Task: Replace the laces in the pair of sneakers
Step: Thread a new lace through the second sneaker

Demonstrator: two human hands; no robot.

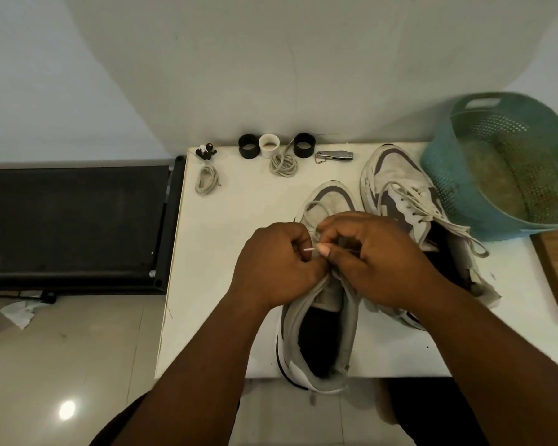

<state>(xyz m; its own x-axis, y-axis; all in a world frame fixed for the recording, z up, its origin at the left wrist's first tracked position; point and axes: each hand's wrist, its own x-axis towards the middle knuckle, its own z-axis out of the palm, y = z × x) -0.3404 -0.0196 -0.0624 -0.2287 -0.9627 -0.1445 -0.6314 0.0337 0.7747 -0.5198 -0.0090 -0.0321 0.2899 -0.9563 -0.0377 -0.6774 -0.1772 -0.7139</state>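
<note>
Two hands meet over the near sneaker (319,333), which lies on the white table (226,284) with its heel hanging over the front edge and its toe pointing at the wall. The left hand (277,268) has its fingers curled tight, and the stiff white tip of a lace (314,214) pokes out beside them. The right hand (377,262) is curled too, its thumb and fingers pinching that same lace just by the left hand. A loop of the lace sticks up over the toe. The other sneaker (409,201) lies just to the right, touching the first one, with its own laces loose and trailing. Right beside it a green basket (464,175) leans on its side. Along the back of the table sit two black rings (248,146), a small white cup (269,145) between them, a metal clip tool (334,156), and two coiled spare laces (207,180). A black mat-like thing (74,220) sits on the floor to the left.
</note>
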